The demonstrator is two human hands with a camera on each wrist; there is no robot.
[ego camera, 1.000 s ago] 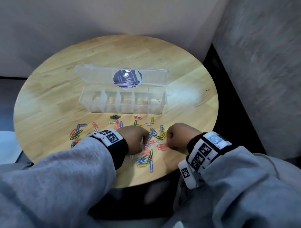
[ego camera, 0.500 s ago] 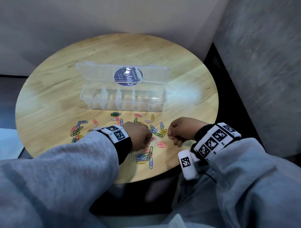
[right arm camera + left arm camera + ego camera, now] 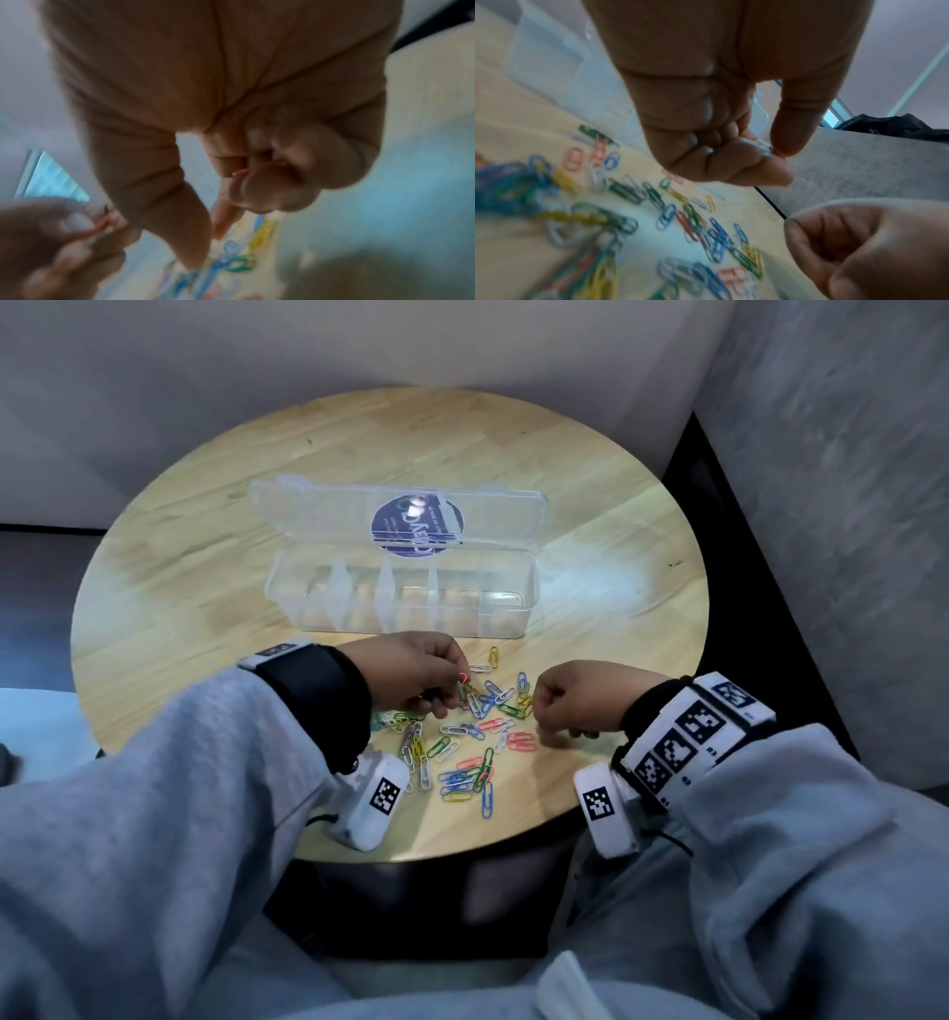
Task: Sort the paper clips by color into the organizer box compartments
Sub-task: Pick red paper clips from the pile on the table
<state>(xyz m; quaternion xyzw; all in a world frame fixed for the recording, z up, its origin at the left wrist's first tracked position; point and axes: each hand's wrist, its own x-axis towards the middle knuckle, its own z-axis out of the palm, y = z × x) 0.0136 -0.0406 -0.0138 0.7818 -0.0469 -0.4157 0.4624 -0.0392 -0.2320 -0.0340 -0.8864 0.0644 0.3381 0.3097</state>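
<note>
Left hand pinches a red clip, lifted above the pile near the table's front edge. The box lies just beyond, long axis left-right. Right hand, fingers curled, seems to pinch a clip; uncertain

The round sticker on the box lid is unreadable.

Two hands are seen, the left hand and the right hand. One organizer box is counted, divided into five compartments as far as can be told. One round table is present. Several dozen paper clips are scattered, too overlapped for counting; one red paper clip is held apart.
</note>
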